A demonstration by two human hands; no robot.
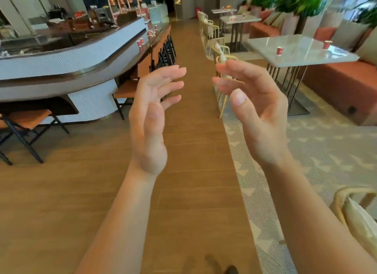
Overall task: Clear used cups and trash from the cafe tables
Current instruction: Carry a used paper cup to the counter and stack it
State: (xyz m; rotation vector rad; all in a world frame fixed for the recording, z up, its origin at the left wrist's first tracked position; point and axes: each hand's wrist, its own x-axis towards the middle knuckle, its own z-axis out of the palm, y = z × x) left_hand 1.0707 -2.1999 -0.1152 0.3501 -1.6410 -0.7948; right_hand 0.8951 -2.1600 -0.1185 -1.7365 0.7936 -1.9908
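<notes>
While two red paper cups stand well apart on the glossy grey top of the nearest table, at right, a person holds both bare hands up over the wooden floor of a cafe aisle. What the cups hold cannot be told from this angle. More red cups sit in a line along the dark ledge of the curved bar counter, at left, their insides likewise out of sight. A farther table carries one small cup, blurred.

The left hand is spread, palm turned inward, fingers straight and slightly fanned, gripping nothing. The right hand faces it across a gap, fingers loosely bent, thumb raised toward the camera, and it too is empty. Neither hand touches the other, nor any cup; all the cups are well beyond the fingertips.

Orange stools line the counter. Pale chairs stand between the aisle and the tables, an orange bench runs behind the nearest table, and potted plants fill the far right. A patterned carpet lies under the seating.
</notes>
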